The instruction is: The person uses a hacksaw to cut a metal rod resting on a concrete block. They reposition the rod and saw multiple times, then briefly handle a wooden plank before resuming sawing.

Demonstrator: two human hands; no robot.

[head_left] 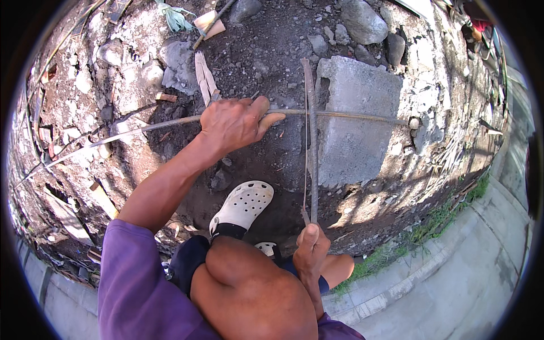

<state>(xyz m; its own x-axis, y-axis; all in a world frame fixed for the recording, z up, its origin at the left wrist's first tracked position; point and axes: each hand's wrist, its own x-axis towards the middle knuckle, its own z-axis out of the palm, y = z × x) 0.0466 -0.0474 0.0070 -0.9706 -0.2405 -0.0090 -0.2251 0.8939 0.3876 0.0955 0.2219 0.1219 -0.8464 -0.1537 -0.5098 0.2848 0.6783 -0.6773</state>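
My left hand (pixel 233 122) is wrapped round a long thin rod (pixel 153 125), its thumb stretched along it to the right. The rod runs from the far left of the ground, and its right part lies across a broken grey concrete slab (pixel 358 148). My right hand (pixel 311 248), low in view, grips the near end of what looks like a hacksaw (pixel 314 164). This tool has a long grey bar with a thin strip beside it, pointing away from me. It crosses the rod at the slab's left edge; whether the strip touches the rod I cannot tell.
Stones such as a large grey rock (pixel 364 21) lie beyond the slab. Split wood (pixel 205 79) and a pale green plastic scrap (pixel 175 17) are farther left. My white clog (pixel 245 203) stands near the slab. A concrete kerb (pixel 396 289) and grass (pixel 419 235) border the dirt.
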